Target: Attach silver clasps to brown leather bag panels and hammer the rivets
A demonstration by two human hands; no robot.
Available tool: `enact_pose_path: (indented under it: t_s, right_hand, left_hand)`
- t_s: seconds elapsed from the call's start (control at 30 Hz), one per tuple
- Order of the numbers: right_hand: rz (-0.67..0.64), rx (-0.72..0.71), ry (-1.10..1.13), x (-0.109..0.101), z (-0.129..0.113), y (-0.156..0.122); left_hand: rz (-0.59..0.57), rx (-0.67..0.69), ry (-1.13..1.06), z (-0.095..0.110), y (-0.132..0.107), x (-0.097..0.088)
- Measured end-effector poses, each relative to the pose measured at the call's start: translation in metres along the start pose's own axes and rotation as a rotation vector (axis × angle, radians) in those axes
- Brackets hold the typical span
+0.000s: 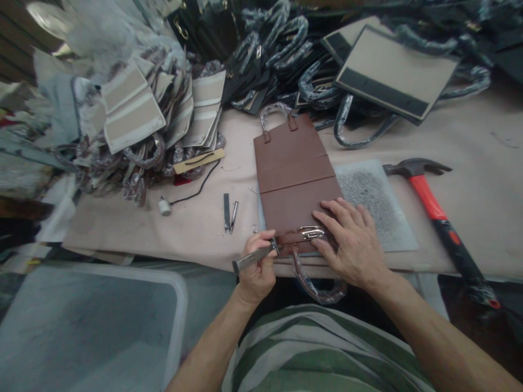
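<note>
A brown leather bag panel (294, 179) lies flat, with plastic-wrapped handles at its far and near ends. My left hand (258, 267) is closed around a steel bar-shaped hand tool (253, 259), its tip at the left end of a strap (289, 238) near the panel's front edge. The tool's exact kind is unclear. My right hand (353, 242) rests open on the panel, fingers spread, thumb and fingertips beside a shiny metal clasp (314, 233) on the strap. The near handle (318, 291) hangs over the table edge.
A claw hammer (433, 204) with a red and black grip lies right of a worn pale board (368, 201). Two small metal tools (230, 213) lie left of the panel. Stacked bag panels (396, 71) fill the back. A plastic bin (93, 321) stands front left.
</note>
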State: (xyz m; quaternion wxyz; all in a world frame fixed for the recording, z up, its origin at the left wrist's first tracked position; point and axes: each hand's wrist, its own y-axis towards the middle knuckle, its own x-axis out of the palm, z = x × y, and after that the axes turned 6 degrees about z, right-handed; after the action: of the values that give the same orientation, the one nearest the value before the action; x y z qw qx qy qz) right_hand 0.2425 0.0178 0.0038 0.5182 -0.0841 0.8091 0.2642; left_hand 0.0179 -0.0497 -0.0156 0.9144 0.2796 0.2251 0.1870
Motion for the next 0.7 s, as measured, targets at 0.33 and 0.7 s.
enact_pose_path:
  t_s: [0.33, 0.7]
  right_hand:
    - [-0.010, 0.007, -0.003, 0.001, 0.000, 0.000]
    - [-0.013, 0.008, -0.011, 0.000, 0.000, 0.000]
  left_hand:
    - [-0.032, -0.063, -0.072, -0.006, -0.002, -0.002]
    - [-0.108, 0.020, 0.035, 0.001, 0.018, -0.001]
